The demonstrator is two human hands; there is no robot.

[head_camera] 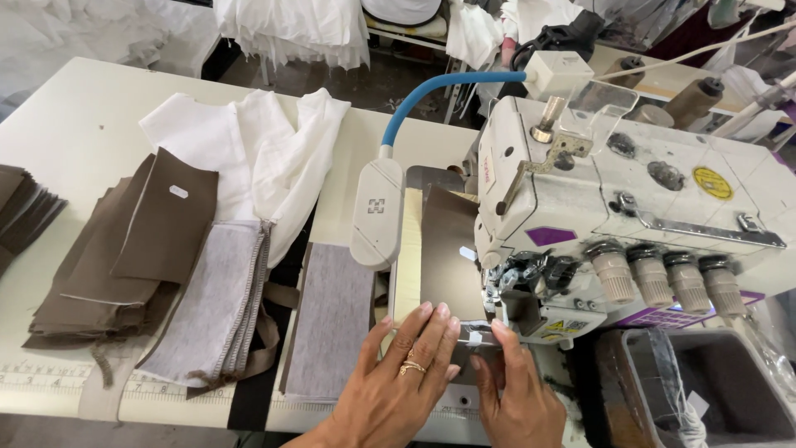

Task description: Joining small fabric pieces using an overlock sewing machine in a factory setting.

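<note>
My left hand (402,373), with rings on one finger, lies flat with fingers spread on a brown fabric piece (448,249) on the bed of a white overlock sewing machine (630,207). My right hand (514,390) sits just to its right, fingertips pinching the fabric's near edge and a small white tag (474,338) close to the presser foot (506,286). The fabric runs away from me under the machine head.
A grey fabric rectangle (330,323) lies left of my hands. Farther left are stacked grey and brown pieces (149,257) and a white cloth (257,158). A lamp on a blue gooseneck (377,207) hangs above the bed. A dark bin (705,390) stands at lower right.
</note>
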